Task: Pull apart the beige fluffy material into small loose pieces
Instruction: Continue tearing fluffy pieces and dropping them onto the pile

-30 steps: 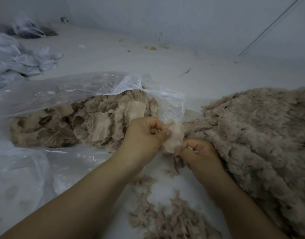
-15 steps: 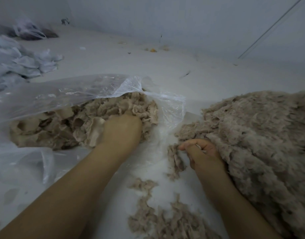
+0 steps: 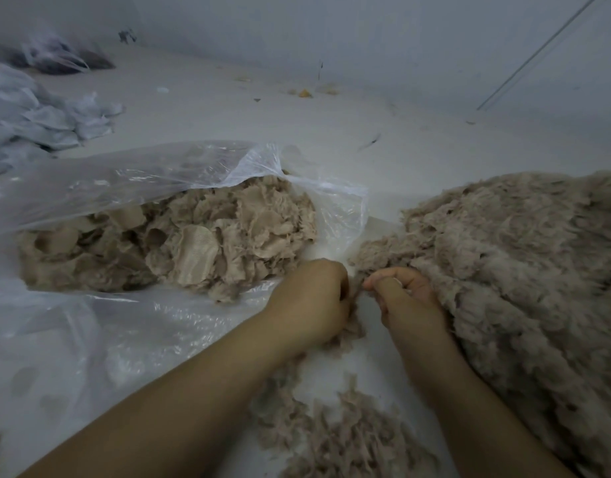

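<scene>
Left hand point(image 3: 309, 298) and right hand point(image 3: 406, 294) close together at centre, fingers curled, both pinching same small tuft point(image 3: 356, 288) between them. Tuft too small to tell its axis. Right hand against edge of big fluff pile point(image 3: 511, 270), which spreads to right. Loose pieces point(image 3: 349, 436) on white surface point(image 3: 383, 370) near forearms. Left: open clear bag point(image 3: 124, 181) holding beige scraps point(image 3: 200, 243).
</scene>
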